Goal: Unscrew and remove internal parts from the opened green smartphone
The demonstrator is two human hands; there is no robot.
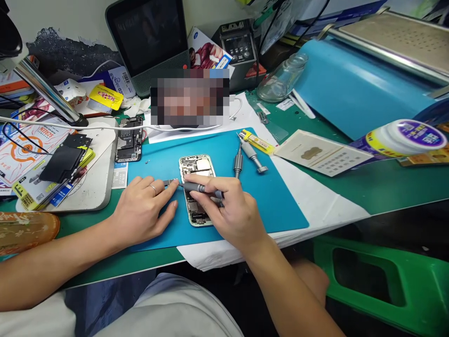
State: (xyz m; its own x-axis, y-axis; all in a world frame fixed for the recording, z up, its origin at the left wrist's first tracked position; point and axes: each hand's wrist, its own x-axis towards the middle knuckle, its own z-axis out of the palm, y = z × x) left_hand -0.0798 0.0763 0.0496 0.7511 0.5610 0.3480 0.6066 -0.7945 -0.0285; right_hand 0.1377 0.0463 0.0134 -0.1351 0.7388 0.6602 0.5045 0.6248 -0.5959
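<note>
An opened phone (197,164) with its inner boards showing lies on the blue mat (273,201). My right hand (235,210) is closed around a grey screwdriver (193,187), whose tip points left at the phone's left edge. My left hand (143,206) rests on the mat left of the phone, index finger stretched out and thumb apart from it. A small dark flat piece (170,182) lies at that index fingertip, close to the screwdriver tip. My right hand covers the phone's lower right part.
Two more screwdrivers (238,161) lie right of the phone, near a yellow packet (257,142). Another phone body (129,139) sits behind my left hand. A glass jar (282,77), a white-lidded tub (403,135) and a tablet-like screen (149,37) stand around. A white cable crosses the back.
</note>
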